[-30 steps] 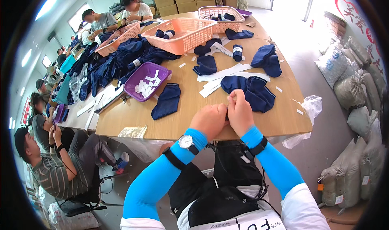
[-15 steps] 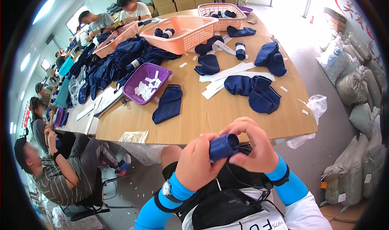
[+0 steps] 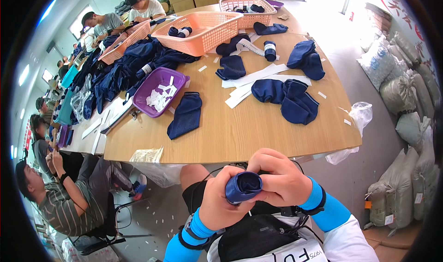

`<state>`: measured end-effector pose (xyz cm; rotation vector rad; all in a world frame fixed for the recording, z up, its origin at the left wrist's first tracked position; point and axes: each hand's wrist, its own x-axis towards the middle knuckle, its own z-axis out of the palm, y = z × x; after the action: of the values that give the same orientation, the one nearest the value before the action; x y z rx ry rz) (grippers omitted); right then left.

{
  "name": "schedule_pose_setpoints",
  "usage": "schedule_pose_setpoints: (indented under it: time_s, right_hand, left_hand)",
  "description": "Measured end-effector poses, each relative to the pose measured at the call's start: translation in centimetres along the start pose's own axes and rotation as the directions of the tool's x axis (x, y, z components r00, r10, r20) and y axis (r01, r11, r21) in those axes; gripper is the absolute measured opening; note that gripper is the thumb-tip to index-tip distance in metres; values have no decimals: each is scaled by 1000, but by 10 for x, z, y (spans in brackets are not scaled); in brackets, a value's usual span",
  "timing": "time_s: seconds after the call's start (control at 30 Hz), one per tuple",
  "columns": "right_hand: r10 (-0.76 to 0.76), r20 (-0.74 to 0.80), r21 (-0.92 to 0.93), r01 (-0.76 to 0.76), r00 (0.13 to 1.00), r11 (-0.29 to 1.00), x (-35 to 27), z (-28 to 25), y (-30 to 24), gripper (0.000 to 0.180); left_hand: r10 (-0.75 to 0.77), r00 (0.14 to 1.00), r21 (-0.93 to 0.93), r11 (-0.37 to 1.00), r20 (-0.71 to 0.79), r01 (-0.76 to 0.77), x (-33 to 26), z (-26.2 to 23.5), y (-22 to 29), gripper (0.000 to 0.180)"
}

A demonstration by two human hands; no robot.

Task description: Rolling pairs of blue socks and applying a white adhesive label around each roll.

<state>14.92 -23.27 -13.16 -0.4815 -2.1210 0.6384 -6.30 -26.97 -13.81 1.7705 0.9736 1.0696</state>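
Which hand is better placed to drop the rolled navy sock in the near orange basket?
Left, probably. The left hand wraps the rolled navy fabric sock, while the right hand only pinches its edge. The orange plastic mesh basket sits far across the wooden table, slightly left.

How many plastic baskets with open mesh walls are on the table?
3: a large orange basket at the table's middle, a pink basket at the far end, another orange basket far left by seated people. Others may be hidden.

Blue arm sleeves [image 3: 325,206] (blk wristbands), white shirt [image 3: 355,243]
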Motion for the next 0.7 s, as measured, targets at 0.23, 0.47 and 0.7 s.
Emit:
schedule_pose_setpoints:
  time_s: [0.23,0.47,0.7]
  right_hand:
    - [45,-71,175,-31,996,984,-3,6,0,23]
    - [46,-19,175,-42,999,984,5,8,2,27]
    - [13,-167,304,39,986,952,4,29,21,33]
  left_hand:
    - [-77,997,-242,967,29,82,-12,5,1,50]
    - [12,995,-458,887,-94,-54,-2,16,-4,59]
    - [-39,968,-484,861,246,158,-4,-10,-12,50]
